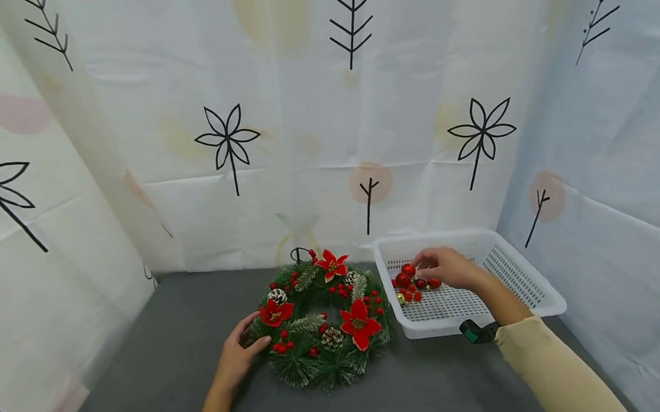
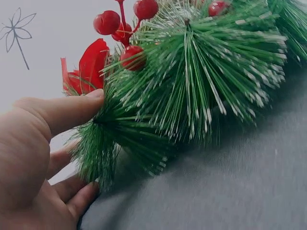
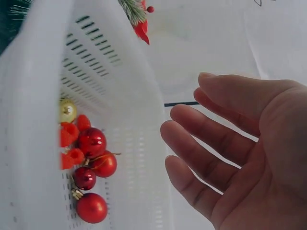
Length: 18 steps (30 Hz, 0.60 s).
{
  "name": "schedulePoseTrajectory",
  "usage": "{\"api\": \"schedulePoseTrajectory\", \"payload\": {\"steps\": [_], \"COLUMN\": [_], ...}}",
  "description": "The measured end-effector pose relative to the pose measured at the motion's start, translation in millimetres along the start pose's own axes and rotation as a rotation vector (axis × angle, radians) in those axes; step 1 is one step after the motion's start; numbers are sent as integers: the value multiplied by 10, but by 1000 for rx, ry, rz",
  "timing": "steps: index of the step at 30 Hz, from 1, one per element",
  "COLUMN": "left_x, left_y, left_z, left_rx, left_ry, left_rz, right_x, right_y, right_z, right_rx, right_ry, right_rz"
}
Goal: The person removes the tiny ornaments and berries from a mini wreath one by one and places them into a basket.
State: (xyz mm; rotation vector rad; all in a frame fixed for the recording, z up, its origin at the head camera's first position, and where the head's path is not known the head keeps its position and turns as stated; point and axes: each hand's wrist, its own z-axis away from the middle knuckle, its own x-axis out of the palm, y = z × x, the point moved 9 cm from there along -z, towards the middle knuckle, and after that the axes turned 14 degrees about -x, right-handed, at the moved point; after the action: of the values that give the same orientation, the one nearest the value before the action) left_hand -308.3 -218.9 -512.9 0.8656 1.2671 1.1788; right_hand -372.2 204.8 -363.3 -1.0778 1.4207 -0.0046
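A green Christmas wreath (image 1: 299,359) with red poinsettias, berries and pine cones lies on the grey table. At its left edge my left hand (image 1: 238,351) holds the wreath, thumb over a pine sprig (image 2: 103,143) and fingers behind it in the left wrist view. My right hand (image 1: 446,267) reaches over the white plastic basket (image 1: 531,304), close to the red Christmas balls (image 1: 404,279) inside. In the right wrist view its fingers (image 3: 206,132) are slightly bent, apart from the balls, with nothing between them. A gold ball (image 3: 67,110) and small red ornaments (image 3: 69,132) lie among them.
White cloth (image 1: 299,75) with printed flowers and twigs hangs behind the table and at both sides. The basket stands at the back right, next to the wreath. A dark camera strap (image 1: 478,332) circles my right wrist.
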Motion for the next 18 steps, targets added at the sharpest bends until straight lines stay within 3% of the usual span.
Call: {"api": "schedulePoseTrajectory", "payload": {"steps": [5, 9, 14, 18], "left_x": [-40, -140, -297, -421], "left_y": [30, 91, 205, 305], "left_z": [92, 216, 424, 610], "left_rx": [12, 66, 148, 230], "left_ry": [-23, -2, 75, 171], "left_rz": [-47, -118, -208, -349], "right_x": [57, 81, 92, 143], "right_y": [-40, -85, -169, -277], "right_z": [206, 385, 646, 865], "right_rx": [6, -12, -63, -130], "right_ry": [80, 207, 432, 579], "right_rz": [-41, -24, 107, 219]}}
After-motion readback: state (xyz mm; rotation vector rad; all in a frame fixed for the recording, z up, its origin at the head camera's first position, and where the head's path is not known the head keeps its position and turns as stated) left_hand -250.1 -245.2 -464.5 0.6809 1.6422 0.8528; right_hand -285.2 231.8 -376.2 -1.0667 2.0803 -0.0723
